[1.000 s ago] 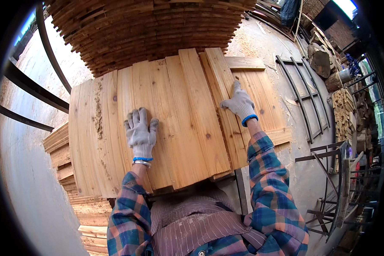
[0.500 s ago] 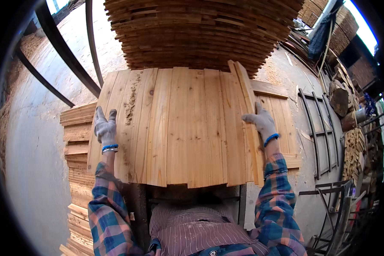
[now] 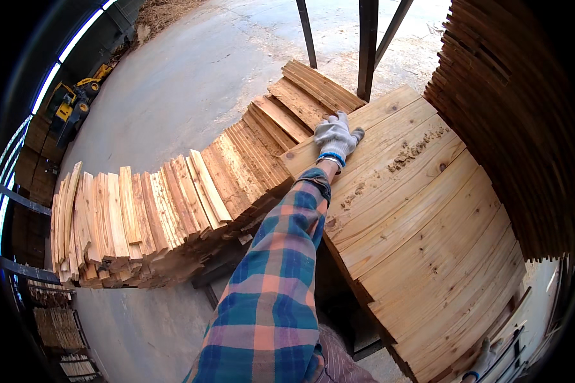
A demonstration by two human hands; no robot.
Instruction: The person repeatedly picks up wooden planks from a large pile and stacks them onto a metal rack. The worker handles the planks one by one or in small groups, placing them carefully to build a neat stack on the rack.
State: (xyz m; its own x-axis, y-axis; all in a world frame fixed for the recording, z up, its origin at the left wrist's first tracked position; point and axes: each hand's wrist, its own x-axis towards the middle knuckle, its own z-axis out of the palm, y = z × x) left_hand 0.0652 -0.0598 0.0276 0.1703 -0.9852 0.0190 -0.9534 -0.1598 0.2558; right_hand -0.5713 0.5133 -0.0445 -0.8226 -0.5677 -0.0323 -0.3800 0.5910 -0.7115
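Observation:
My left hand [image 3: 337,136], in a pale knitted glove with a blue cuff, lies at the outer edge of a row of wooden boards [image 3: 428,210]. Its fingers are apart and the thumb stands off to the side; it rests against the outermost board without wrapping round it. The boards lie side by side as one flat layer, with sawdust crumbs [image 3: 415,150] on one of them. Low at the right rim is my right hand [image 3: 486,359], gloved too, beside the far end of the boards. Small and partly cut off, it does not show its fingers clearly.
A long pile of stacked planks [image 3: 172,204] runs leftward from the boards. To the right rises a tall dark wood stack [image 3: 511,127]. Metal posts [image 3: 367,51] stand behind the boards. A yellow wheeled machine [image 3: 77,105] is parked far left on the concrete floor [image 3: 172,96].
My view has swung left, bringing in the long plank pile and the yellow machine. My left hand stays by the outer board edge; my right hand has slipped to the picture's rim.

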